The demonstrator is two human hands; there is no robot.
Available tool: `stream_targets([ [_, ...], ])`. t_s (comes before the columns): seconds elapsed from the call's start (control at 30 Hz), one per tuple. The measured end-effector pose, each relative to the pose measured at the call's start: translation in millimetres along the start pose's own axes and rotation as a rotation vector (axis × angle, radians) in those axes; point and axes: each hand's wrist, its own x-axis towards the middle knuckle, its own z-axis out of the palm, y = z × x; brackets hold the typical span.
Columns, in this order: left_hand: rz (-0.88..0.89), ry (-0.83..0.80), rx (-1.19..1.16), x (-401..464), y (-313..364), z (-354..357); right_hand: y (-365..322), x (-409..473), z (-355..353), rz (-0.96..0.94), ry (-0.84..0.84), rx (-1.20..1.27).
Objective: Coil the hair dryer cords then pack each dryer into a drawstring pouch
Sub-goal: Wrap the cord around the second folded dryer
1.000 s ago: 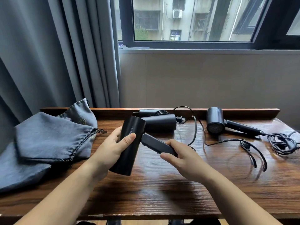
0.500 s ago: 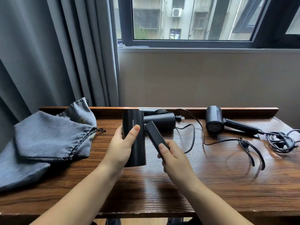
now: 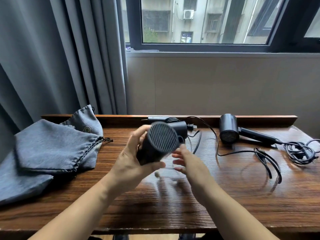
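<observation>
The left hand gripped the hair dryer by its barrel, just above the table centre, grille facing the camera. The right hand at 3 o'clock was blurred — grip unreadable. Rigid and smooth, probably slippery — best held around the barrel.

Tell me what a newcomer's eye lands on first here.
First, the black hair dryer held up mid-table, its ribbed grille toward the camera, gripped by the left hand, with the blurred right hand beside it. Then the grey drawstring pouches heaped at the left, and another dryer with its tangled cord on the right.
</observation>
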Motion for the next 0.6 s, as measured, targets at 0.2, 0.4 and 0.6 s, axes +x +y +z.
stream_targets([
  [0.2,0.408,-0.347,0.660,-3.9,-8.7,-3.2,-4.6,-0.6,-18.1,0.319,-0.312,0.418],
  [0.4,0.247,-0.218,0.572,-20.6,-23.1,-2.3,10.0,-1.1,-13.4,0.142,-0.177,0.410],
  [0.6,-0.490,0.013,-0.150,-18.8,-7.0,14.5,7.2,-9.5,-4.2,-0.083,-0.118,0.259],
])
